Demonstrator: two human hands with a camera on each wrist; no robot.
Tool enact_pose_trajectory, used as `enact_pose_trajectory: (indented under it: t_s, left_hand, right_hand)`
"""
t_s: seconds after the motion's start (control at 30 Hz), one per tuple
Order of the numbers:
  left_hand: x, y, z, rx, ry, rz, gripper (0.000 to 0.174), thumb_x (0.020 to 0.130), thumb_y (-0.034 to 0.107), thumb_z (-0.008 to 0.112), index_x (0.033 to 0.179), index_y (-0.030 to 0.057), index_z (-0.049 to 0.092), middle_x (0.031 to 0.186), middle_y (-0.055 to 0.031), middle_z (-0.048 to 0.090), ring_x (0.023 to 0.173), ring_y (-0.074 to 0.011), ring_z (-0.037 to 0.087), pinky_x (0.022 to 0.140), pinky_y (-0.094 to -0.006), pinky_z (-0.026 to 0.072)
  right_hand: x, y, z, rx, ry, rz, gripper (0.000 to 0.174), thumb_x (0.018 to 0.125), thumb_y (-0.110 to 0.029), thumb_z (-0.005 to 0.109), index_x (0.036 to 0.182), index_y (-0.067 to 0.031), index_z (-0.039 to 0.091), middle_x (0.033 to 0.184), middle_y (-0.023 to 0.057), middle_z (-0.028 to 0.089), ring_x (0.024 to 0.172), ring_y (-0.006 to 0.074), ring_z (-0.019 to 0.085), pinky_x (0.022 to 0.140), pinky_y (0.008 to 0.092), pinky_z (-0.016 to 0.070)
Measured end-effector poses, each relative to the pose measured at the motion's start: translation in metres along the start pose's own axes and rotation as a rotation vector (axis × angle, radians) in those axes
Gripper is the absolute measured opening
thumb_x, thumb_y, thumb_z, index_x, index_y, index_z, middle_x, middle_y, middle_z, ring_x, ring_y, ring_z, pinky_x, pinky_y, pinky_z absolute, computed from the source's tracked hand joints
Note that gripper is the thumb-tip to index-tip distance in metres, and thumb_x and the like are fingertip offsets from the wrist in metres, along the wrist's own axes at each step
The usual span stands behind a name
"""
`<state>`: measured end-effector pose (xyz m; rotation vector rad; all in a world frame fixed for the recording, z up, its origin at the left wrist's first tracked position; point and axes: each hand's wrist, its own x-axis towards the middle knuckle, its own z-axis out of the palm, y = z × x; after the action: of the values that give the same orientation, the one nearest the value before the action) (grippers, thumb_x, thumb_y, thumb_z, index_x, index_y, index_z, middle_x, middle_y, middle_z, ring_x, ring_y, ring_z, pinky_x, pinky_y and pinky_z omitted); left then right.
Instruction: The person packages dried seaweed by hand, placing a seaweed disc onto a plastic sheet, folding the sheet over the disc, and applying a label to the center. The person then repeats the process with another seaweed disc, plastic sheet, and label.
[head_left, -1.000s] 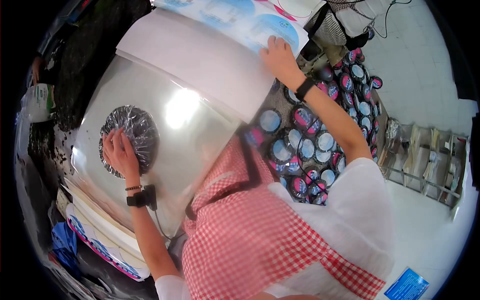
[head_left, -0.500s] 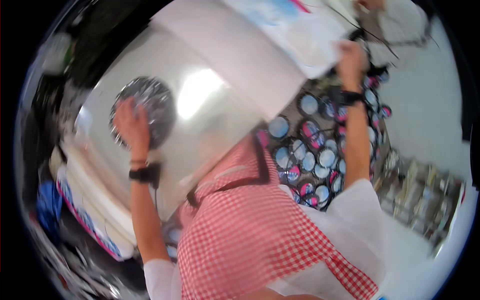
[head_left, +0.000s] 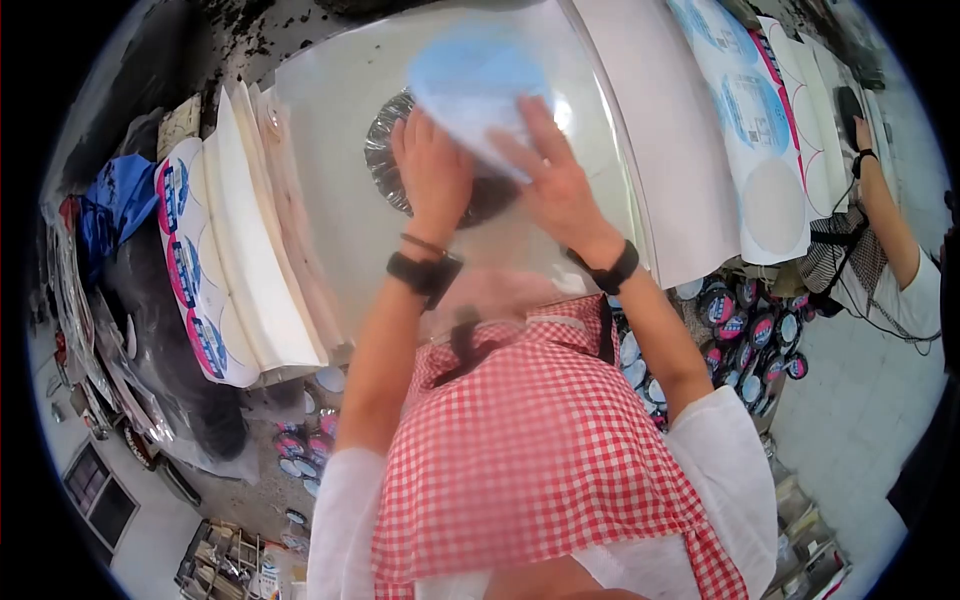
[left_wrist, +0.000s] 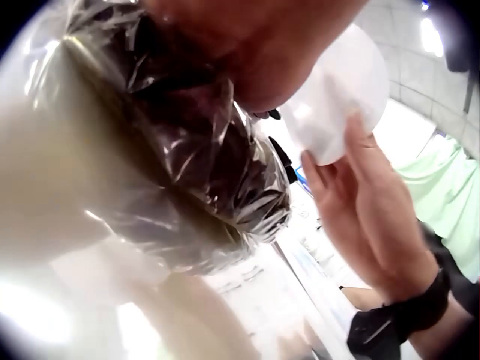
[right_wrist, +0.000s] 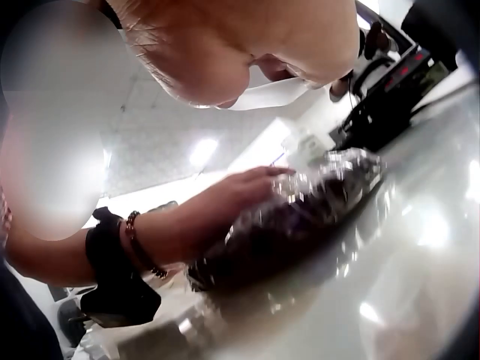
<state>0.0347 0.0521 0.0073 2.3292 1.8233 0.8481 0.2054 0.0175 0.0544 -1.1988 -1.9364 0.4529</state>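
Note:
My left hand rests on a round, dark package wrapped in crinkled clear plastic, which lies flat on the shiny table. In the right wrist view the left fingers lie along the top of the package. My right hand pinches a round pale-blue sticker by its edge, over the package; the sticker is blurred in the head view. From the left wrist view, the sticker's whitish side shows, with the right thumb and fingers at its lower edge.
A sheet of round labels, with one bare grey circle, lies at the table's right on white paper. More label sheets stand at the left edge. Several labelled packages are piled below right. Another person's arm reaches in at far right.
My right hand has peeled the sticker off the sheet and carried it left over the package. The left hand stays on the package. The head view has turned.

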Motion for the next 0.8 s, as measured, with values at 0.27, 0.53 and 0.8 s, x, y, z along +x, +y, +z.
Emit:
enact_pose_trajectory:
  t_s: [0.27, 0.53, 0.8]
  left_hand:
    - [-0.030, -0.013, 0.026, -0.514, -0.001, -0.056, 0.038, 0.086, 0.026, 0.064, 0.119, 0.0082, 0.061, 0.127, -0.0092, 0.059, 0.115, -0.0292, 0.053, 0.104, -0.0430, 0.0339]
    - [-0.015, -0.008, 0.018, -0.562, 0.054, -0.109, 0.049, 0.087, 0.023, 0.064, 0.128, 0.0015, 0.046, 0.128, -0.0126, 0.054, 0.118, -0.0273, 0.050, 0.102, -0.0388, 0.0382]
    - [0.001, 0.016, -0.027, -1.645, 0.120, -0.536, 0.053, 0.104, 0.031, 0.028, 0.150, 0.0049, 0.023, 0.150, -0.0113, 0.034, 0.138, -0.0269, 0.033, 0.116, -0.0408, 0.0251]
  right_hand:
    - [0.002, 0.007, 0.010, -0.100, -0.322, -0.066, 0.058, 0.080, -0.011, 0.066, 0.136, -0.0203, 0.053, 0.146, 0.0200, 0.040, 0.133, 0.0350, 0.042, 0.106, 0.0452, 0.0395]
    - [0.043, 0.015, 0.037, 0.081, -0.312, 0.148, 0.061, 0.096, -0.041, 0.045, 0.140, 0.0016, 0.040, 0.145, 0.0265, 0.038, 0.135, 0.0379, 0.037, 0.112, 0.0472, 0.0238]
    - [0.041, 0.016, 0.070, -0.139, -0.190, 0.056, 0.058, 0.100, -0.040, 0.035, 0.141, 0.0004, 0.039, 0.149, 0.0177, 0.037, 0.140, 0.0327, 0.031, 0.114, 0.0487, 0.0205]
